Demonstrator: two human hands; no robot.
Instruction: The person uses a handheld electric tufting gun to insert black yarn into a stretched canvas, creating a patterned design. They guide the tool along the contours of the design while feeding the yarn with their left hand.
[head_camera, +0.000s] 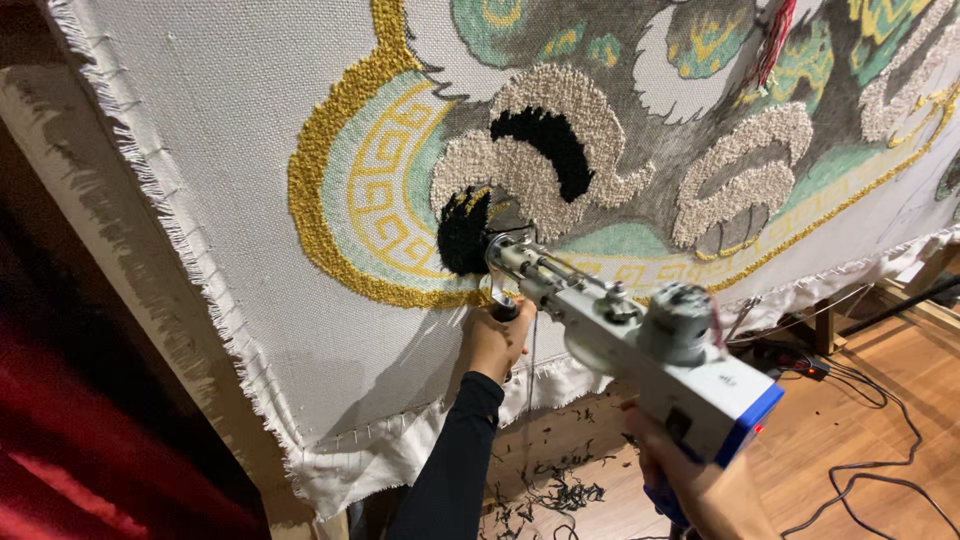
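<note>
Though against cloth (250, 150), tufting gun (640, 340) between hands (495, 340).

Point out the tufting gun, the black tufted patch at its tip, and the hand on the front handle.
tufting gun (690, 385), head view, on its grey body.
black tufted patch (463, 235), head view, on its pile.
left hand (492, 345), head view, on its back.

Left hand (497, 340): raised, arm in a dark sleeve extended upward and forward from below, fingers curled into a closed fist, thumb side up. Right hand (700, 485): lower and nearer the camera, wrist bare, fingers wrapped tight in a grip, knuckles turned away. Hands well apart.
</note>
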